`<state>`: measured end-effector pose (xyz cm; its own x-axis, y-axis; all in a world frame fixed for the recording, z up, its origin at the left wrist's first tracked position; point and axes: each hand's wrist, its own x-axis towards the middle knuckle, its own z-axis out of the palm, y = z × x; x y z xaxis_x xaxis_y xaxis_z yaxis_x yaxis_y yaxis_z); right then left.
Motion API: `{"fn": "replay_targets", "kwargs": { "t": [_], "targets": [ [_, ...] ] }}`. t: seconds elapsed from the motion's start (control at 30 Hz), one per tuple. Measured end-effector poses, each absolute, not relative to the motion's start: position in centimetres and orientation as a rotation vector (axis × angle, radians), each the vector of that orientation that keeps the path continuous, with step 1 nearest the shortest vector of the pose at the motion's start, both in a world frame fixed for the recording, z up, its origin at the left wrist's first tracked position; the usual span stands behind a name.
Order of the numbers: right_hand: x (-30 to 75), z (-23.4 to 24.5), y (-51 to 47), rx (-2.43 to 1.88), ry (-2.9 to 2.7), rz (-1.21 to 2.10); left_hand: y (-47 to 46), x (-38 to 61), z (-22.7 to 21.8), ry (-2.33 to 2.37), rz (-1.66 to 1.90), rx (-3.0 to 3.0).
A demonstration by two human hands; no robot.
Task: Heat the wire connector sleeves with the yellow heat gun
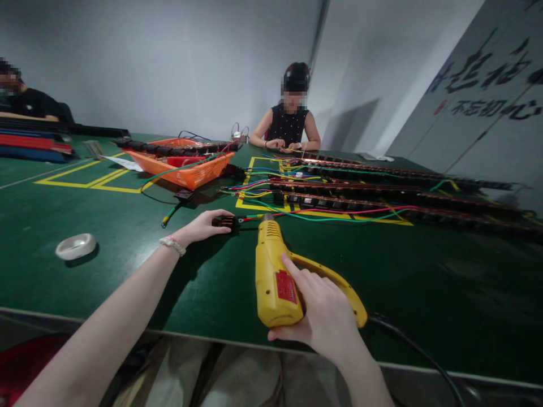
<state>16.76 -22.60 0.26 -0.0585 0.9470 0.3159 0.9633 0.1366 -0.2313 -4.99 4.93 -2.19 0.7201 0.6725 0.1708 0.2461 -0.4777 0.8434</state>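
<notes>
Apparently for steadiness, the left hand (206,226), at nine o'clock from centre, has a narrow grip on a dark block (223,222) beside a lead (253,217); at six o'clock, a yellow heat gun (270,263) points toward twelve, nozzle (268,217) near that lead, perhaps to warm it, its body within the right hand (324,302)'s grip.

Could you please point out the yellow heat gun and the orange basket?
Yellow heat gun (270,261): head view, on the body's side.
Orange basket (208,173): head view, on the side wall.
</notes>
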Motion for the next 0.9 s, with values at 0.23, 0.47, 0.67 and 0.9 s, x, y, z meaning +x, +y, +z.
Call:
{"fn": "replay_targets", "kwargs": {
  "t": [0.23,0.47,0.67,0.9],
  "targets": [
    [16.7,-0.9,-23.0,-1.816,-1.986,-0.224,5.1,-4.9,-2.4,0.701,0.611,2.029],
    [13.7,-1.0,-22.3,-1.825,-1.997,-0.224,4.9,-4.8,-2.2,0.678,0.615,2.039],
    [10.6,-0.5,-21.4,-1.805,-2.08,-0.149,5.1,-4.8,-2.6,0.66,0.644,2.011],
    [9.5,-0.6,-21.0,-1.753,-2.113,-0.132,5.2,-4.8,-2.5,0.69,0.647,2.043]
  ]
}}
